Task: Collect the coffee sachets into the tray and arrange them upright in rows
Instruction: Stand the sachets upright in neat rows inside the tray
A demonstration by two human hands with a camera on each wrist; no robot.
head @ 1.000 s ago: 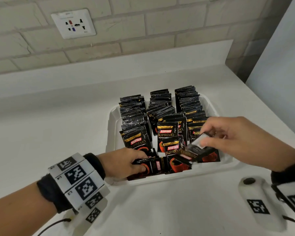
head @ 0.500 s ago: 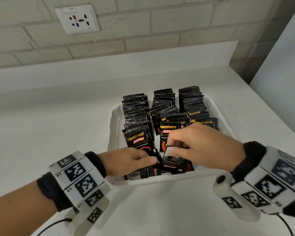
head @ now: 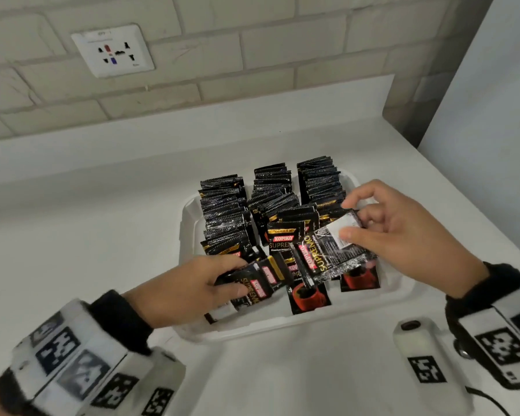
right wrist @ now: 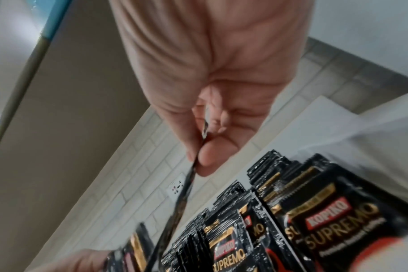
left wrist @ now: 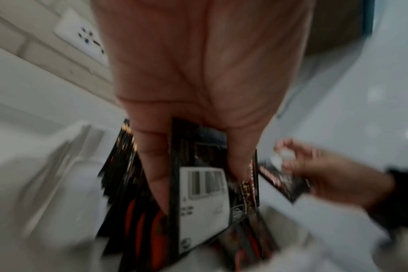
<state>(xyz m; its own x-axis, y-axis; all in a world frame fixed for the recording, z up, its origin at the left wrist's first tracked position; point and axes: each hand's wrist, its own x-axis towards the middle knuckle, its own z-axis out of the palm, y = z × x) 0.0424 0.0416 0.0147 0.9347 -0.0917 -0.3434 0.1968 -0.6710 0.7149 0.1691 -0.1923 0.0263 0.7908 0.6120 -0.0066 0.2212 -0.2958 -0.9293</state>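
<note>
Head view: my right hand (head: 403, 235) pinches one Kopiko sachet (head: 330, 253) by its upper right corner, thumb on the white patch. Its long axis runs diagonally, down toward lower left, above the near end of the white tray (head: 382, 298). Standing rows (head: 270, 199) fill the tray's upper part; the middle row's front lies just left of and behind the held sachet. My left hand (head: 192, 291), lower left, grips a small tilted bunch of sachets (head: 258, 283) at the tray's near left corner on the tabletop (head: 87, 235).

Left wrist view: blurred; fingers (left wrist: 156, 165) curl round a barcode-backed sachet (left wrist: 200, 198).

Right wrist view: thumb and fingertip (right wrist: 207, 158) closed tight on the sachet's edge (right wrist: 175, 217); rows (right wrist: 280, 211) at lower right.
</note>
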